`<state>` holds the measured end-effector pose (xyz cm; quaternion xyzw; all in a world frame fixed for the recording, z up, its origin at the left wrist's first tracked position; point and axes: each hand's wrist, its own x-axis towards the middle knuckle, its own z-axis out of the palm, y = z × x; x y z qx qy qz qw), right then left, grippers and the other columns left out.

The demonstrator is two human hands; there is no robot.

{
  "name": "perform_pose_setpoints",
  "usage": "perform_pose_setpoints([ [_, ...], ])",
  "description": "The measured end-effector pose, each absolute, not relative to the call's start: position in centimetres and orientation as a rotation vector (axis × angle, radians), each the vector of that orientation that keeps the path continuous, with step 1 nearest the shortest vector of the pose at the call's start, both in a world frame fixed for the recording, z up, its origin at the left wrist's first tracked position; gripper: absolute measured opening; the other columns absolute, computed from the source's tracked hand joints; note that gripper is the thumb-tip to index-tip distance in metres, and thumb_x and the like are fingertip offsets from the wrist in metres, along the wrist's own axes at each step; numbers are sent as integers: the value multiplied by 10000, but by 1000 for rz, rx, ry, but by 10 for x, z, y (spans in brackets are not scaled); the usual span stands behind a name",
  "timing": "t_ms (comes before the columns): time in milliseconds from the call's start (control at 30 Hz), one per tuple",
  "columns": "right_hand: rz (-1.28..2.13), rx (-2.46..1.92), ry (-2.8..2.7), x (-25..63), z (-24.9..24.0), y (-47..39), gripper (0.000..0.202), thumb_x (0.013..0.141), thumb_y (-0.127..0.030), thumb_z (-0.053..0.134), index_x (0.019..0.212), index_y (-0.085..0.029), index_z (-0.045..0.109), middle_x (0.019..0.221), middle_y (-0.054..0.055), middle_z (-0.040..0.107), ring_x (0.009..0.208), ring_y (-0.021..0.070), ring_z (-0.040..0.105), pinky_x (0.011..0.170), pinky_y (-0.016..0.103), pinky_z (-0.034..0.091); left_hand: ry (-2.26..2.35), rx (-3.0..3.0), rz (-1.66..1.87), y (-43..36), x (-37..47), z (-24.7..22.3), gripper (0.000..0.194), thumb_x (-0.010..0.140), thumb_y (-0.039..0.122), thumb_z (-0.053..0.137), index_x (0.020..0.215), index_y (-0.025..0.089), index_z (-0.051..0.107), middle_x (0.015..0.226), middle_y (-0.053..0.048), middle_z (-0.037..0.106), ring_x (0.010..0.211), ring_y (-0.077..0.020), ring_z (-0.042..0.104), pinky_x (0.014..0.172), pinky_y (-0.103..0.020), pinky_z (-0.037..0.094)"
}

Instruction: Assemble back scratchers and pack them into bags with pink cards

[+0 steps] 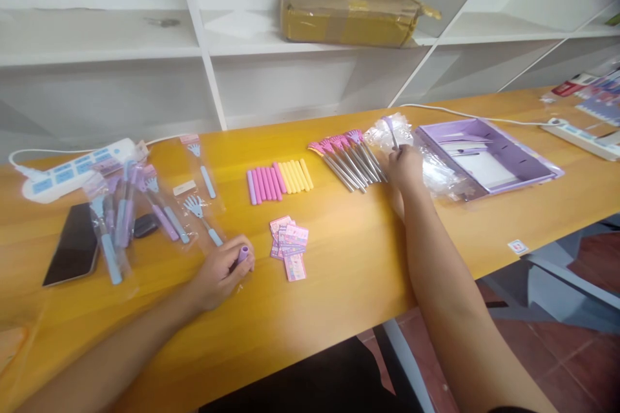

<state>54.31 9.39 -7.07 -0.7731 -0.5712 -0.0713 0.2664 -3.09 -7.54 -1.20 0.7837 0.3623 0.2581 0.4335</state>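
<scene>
My left hand (223, 274) is closed around a purple handle sleeve (243, 251), its open end facing up. My right hand (405, 166) grips the metal rod of a back scratcher (390, 126) with a purple head, beside crumpled clear plastic (429, 164). Left of that hand lie several back scratcher rods (351, 168) with pink and purple hand-shaped heads and bare metal ends. A row of purple, pink and yellow handle sleeves (279, 182) sits mid-table. Small printed cards (290, 246) are piled right of my left hand. Bagged blue and purple back scratchers (165, 206) lie on the left.
A purple box (527, 174) holding papers stands to the right. Power strips (72, 168) lie at both sides, near a black phone (72, 245). Behind the table (334, 297), white shelves hold a taped brown parcel (349, 16). Chairs stand at the front edge.
</scene>
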Motion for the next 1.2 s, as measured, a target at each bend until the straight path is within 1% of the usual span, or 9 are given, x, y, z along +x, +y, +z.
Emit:
perform_pose_setpoints([
  [67, -212, -2097, -1524, 536, -70, 97, 409, 1010, -315, 363, 1053, -123, 721, 981, 228, 680, 935, 334, 581, 930, 497, 490, 897, 1962, 647, -75, -31, -12, 383, 1139, 378, 441, 860, 187, 620, 893, -25, 598, 714, -129, 565, 704, -273, 484],
  [167, -220, -2087, -1538, 523, -70, 100, 343, 984, -315, 437, 982, -148, 736, 975, 197, 657, 971, 318, 569, 997, 485, 493, 891, 1957, 643, -75, -31, -13, 384, 1142, 382, 433, 866, 189, 618, 901, -27, 594, 730, -134, 571, 711, -274, 485],
  [233, -221, -2077, -1548, 515, -71, 99, 323, 970, -314, 468, 974, -156, 749, 985, 181, 642, 984, 308, 564, 1020, 473, 500, 894, 1955, 639, -75, -31, -14, 391, 1143, 386, 429, 862, 189, 618, 902, -28, 594, 731, -135, 573, 709, -274, 484],
  [400, -225, -2076, -1549, 503, -69, 96, 359, 978, -342, 489, 1005, -142, 786, 1039, 185, 635, 961, 303, 580, 1016, 476, 511, 895, 1965, 632, -75, -32, -17, 389, 1140, 400, 435, 867, 193, 621, 900, -37, 601, 768, -155, 586, 736, -287, 492],
  [533, -221, -2089, -1535, 499, -66, 95, 387, 980, -344, 492, 1061, -128, 803, 1089, 202, 645, 930, 303, 594, 1004, 493, 513, 890, 1979, 630, -74, -32, -17, 380, 1140, 385, 436, 866, 194, 617, 902, -35, 604, 771, -153, 586, 747, -286, 489],
  [767, -164, -2088, -1520, 495, -66, 95, 398, 949, -346, 536, 1119, -125, 821, 1117, 207, 674, 899, 298, 618, 989, 490, 532, 880, 1995, 620, -74, -33, -17, 372, 1141, 381, 433, 869, 196, 608, 904, -34, 601, 784, -158, 589, 768, -299, 479],
  [967, -110, -2062, -1526, 496, -64, 94, 390, 957, -353, 544, 1120, -133, 822, 1113, 197, 690, 938, 302, 645, 1023, 480, 528, 878, 2001, 616, -73, -33, -17, 351, 1137, 350, 435, 871, 196, 602, 908, -31, 597, 796, -157, 592, 779, -301, 472],
  [1200, -85, -2076, -1483, 492, -60, 90, 371, 979, -357, 522, 1095, -141, 800, 1118, 198, 673, 988, 322, 639, 1046, 513, 504, 887, 2008, 603, -73, -31, -16, 354, 1134, 349, 436, 863, 194, 603, 898, -30, 599, 778, -155, 589, 761, -300, 470],
])
